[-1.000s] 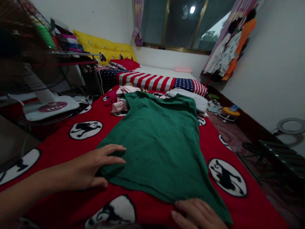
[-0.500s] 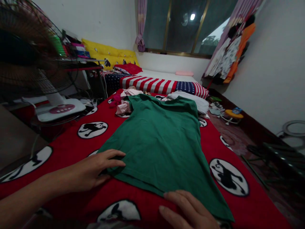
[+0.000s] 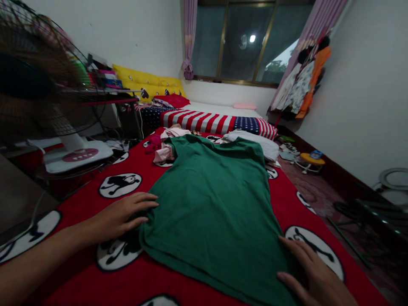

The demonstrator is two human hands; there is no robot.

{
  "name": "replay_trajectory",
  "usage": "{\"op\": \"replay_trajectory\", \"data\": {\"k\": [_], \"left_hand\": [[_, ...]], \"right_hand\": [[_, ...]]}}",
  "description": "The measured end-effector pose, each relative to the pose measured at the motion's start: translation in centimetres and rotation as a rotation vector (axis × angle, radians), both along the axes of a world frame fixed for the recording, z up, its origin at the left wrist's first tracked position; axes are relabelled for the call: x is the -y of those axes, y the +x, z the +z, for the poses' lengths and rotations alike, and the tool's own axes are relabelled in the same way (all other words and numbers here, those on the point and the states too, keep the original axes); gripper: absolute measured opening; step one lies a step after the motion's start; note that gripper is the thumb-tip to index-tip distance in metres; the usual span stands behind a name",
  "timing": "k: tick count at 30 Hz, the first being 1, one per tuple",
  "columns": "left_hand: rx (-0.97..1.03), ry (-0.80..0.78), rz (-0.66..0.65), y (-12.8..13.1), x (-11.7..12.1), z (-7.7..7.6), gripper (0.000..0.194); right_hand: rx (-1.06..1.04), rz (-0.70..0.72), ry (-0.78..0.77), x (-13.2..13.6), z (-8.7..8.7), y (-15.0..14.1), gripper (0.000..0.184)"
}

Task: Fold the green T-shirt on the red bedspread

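A green T-shirt (image 3: 213,204) lies spread on a red blanket (image 3: 86,276) with black-and-white round animal prints, its hem toward me and its neck away. My left hand (image 3: 127,212) rests at the shirt's left edge, fingers stretched over the cloth and the thumb apart. At the lower right edge, my right hand (image 3: 312,272) has its fingers and thumb spread on the fabric. Neither hand shows cloth pinched in it. Beyond the shirt's shoulders lie pink garments (image 3: 165,152) on the left and a white garment (image 3: 269,146) on the right.
On the left, a fan (image 3: 72,153) stands on a stool beside a cluttered desk (image 3: 105,101). A bed (image 3: 204,121) with a striped cover is under the window. Along the right are hanging clothes (image 3: 299,85), a yellow stool (image 3: 312,159) and a dark green chair (image 3: 382,216).
My right hand has moved right, from the middle of the hem to the shirt's right edge. My left hand has shifted slightly up and left, and the shirt's lower left side has drawn inward.
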State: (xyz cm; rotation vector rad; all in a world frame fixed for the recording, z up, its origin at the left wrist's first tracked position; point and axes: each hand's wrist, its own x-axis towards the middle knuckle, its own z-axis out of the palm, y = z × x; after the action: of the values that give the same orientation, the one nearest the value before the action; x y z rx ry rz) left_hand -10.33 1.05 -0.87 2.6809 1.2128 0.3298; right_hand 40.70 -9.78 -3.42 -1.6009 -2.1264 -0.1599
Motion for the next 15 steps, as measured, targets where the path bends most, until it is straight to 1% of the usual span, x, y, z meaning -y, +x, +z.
{"op": "replay_trajectory", "data": {"k": [1,4,5,6,7,8,11,12,14,15], "left_hand": [[-0.010,-0.024,-0.002,-0.2,0.1,0.2,0.046],[-0.057,-0.094,-0.003,-0.9,0.9,1.1,0.074],[-0.068,-0.107,-0.004,-1.0,1.2,1.3,0.080],[-0.073,-0.114,-0.004,-1.1,1.4,1.5,0.081],[-0.069,-0.114,-0.003,-1.0,1.5,1.6,0.078],[-0.059,-0.108,-0.003,-0.8,1.5,1.6,0.071],[0.008,-0.067,0.014,0.1,1.0,0.8,0.032],[0.034,-0.049,0.018,0.4,0.7,0.5,0.025],[0.081,-0.013,0.017,0.8,0.2,0.5,0.026],[0.099,-0.004,0.017,0.9,0.1,0.8,0.027]], "right_hand": [[-0.029,-0.010,-0.022,-0.1,-0.3,0.0,0.049],[-0.160,-0.042,-0.108,-0.1,-0.5,-0.4,0.039],[-0.206,-0.059,-0.148,-0.1,-0.3,-0.5,0.038],[-0.247,-0.080,-0.193,-0.2,-0.1,-0.6,0.037],[-0.282,-0.099,-0.239,-0.3,0.0,-0.6,0.034],[-0.309,-0.112,-0.280,-0.4,0.1,-0.6,0.031],[-0.381,-0.128,-0.343,-1.2,0.5,-0.9,0.022],[-0.426,-0.130,-0.346,-1.5,0.7,-1.0,0.022],[-0.564,-0.135,-0.342,-2.0,1.6,-1.2,0.025],[-0.640,-0.147,-0.342,-2.1,2.3,-1.2,0.027]]}}
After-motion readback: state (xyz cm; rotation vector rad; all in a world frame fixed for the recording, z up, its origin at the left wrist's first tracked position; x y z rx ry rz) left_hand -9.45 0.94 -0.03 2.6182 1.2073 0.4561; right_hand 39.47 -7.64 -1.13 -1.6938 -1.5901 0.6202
